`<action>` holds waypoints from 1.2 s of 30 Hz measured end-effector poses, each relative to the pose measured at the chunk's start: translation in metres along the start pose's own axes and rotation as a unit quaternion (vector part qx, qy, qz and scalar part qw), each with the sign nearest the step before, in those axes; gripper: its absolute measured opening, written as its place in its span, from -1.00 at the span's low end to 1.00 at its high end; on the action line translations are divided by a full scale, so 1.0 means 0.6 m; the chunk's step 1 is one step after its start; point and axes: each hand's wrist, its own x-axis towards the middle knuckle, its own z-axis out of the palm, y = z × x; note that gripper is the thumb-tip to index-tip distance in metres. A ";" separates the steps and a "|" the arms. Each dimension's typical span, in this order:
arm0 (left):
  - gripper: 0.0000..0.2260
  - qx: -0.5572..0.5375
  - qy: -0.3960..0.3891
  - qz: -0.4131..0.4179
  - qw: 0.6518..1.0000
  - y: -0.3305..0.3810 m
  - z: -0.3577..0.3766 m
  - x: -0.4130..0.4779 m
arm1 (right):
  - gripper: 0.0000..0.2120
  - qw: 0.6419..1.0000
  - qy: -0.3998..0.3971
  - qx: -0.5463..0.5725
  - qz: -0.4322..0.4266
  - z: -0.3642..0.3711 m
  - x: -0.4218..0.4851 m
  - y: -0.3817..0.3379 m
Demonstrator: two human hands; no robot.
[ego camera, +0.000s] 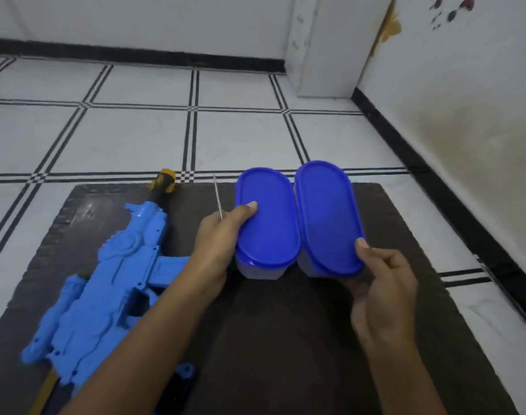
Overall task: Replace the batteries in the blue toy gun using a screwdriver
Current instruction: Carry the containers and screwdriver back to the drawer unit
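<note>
blue-lidded left tub [267, 223] in left hand [216, 244] fingers with screwdriver [218, 199]; right hand [381, 292] gripping right tub [327, 217]

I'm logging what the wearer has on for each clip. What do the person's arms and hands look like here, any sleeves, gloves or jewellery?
Both forearms are bare as far as the picture shows; no sleeve reaches into view. The left hand and the right hand wear no gloves. No ring, watch or bracelet shows on either. The fingernails look short and unpainted.

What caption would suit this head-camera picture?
Left hand and right hand each grip a blue-lidded container beside the blue toy gun.
</note>
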 end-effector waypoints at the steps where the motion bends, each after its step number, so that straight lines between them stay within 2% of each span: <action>1: -0.69 -0.006 0.000 -0.007 1.000 0.000 -0.004 0.000 | -0.78 1.000 -0.014 0.002 0.001 0.009 -0.005 -0.002; 6: -0.60 -0.019 0.013 -0.036 0.999 0.061 -0.030 -0.004 | -0.83 0.999 -0.037 0.002 0.030 0.063 -0.018 -0.046; 8: -0.65 -0.015 0.017 -0.049 0.999 0.116 -0.034 -0.018 | -0.83 0.998 -0.046 0.002 0.052 0.081 -0.032 -0.085; 11: -0.80 0.001 0.014 -0.063 0.998 0.212 -0.028 -0.057 | -0.82 0.995 -0.062 -0.022 0.077 0.104 -0.061 -0.168; 14: -0.73 0.001 0.019 -0.072 0.997 0.310 -0.017 -0.107 | -0.79 0.990 -0.088 -0.033 0.101 0.135 -0.086 -0.272; 20: -0.80 -0.016 0.049 -0.063 0.997 0.530 -0.003 -0.245 | -0.73 0.977 -0.172 -0.071 0.104 0.204 -0.157 -0.503; 25: -0.71 -0.040 0.068 -0.050 0.996 0.664 -0.029 -0.349 | -0.76 0.959 -0.235 -0.055 0.146 0.268 -0.214 -0.625; 30: -0.79 -0.062 0.097 -0.014 0.993 0.738 -0.114 -0.398 | -0.72 0.937 -0.295 -0.073 0.171 0.361 -0.288 -0.660; 36: -0.65 -0.069 0.061 -0.001 0.996 0.780 -0.286 -0.373 | -0.58 0.941 -0.280 -0.085 0.170 0.479 -0.405 -0.605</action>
